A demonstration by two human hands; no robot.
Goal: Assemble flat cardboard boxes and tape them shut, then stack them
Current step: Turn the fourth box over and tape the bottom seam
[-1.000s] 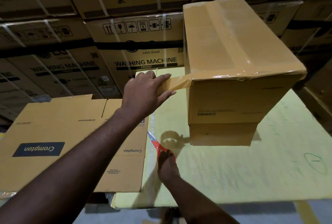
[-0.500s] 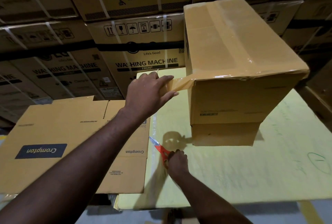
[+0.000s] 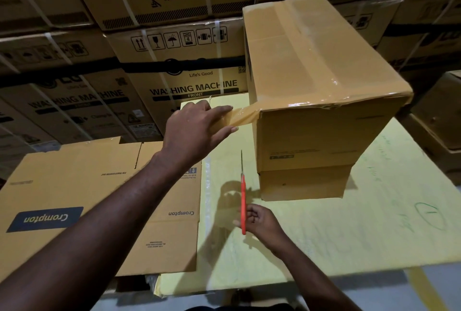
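An assembled brown cardboard box (image 3: 311, 123) stands on the yellow table (image 3: 349, 231), its top seam covered in brown tape. A strip of tape (image 3: 243, 117) stretches left from the box's upper left edge to my left hand (image 3: 197, 128), which holds the tape roll, mostly hidden under the hand. My right hand (image 3: 259, 221) grips red-handled scissors (image 3: 243, 196) just in front of the box, blades pointing up toward the strip and held below it.
A flat Crompton carton (image 3: 74, 201) lies to the left, overlapping the table's edge. Stacked washing machine cartons (image 3: 174, 66) form a wall behind. More cartons (image 3: 439, 121) stand at the right. Grey floor shows below the table's near edge.
My right hand has picked the scissors up off the table and turned them upright, blades now pointing toward the tape strip. My left hand keeps the tape stretched.
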